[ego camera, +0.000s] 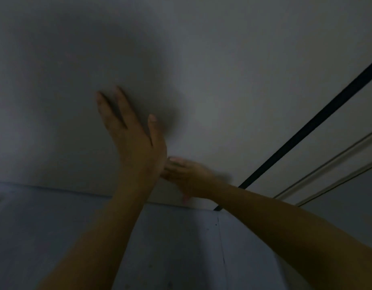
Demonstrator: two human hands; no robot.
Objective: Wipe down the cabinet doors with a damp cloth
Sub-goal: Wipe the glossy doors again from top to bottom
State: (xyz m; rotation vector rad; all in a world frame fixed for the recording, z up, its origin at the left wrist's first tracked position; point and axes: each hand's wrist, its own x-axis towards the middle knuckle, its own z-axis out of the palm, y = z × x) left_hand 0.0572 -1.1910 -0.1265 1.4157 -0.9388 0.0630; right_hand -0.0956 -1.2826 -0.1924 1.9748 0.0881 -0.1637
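**Cloth not in sight, dim overhead reach**

The left hand (135, 139) lies spread, fingers straight, against the pale panel (222, 59). The blurred right hand (187, 176) sits just beside it; its grip is unreadable. No damp cloth shows, so wiping may miss or smear.

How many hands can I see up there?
2. The left hand is raised with fingers straight against the pale surface; the right hand, blurred, is just beside its wrist.

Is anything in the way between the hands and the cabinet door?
Nothing visible. The left hand lies flat with straight fingers against the pale cabinet door. The blurred right hand is right at it too. No cloth shows.
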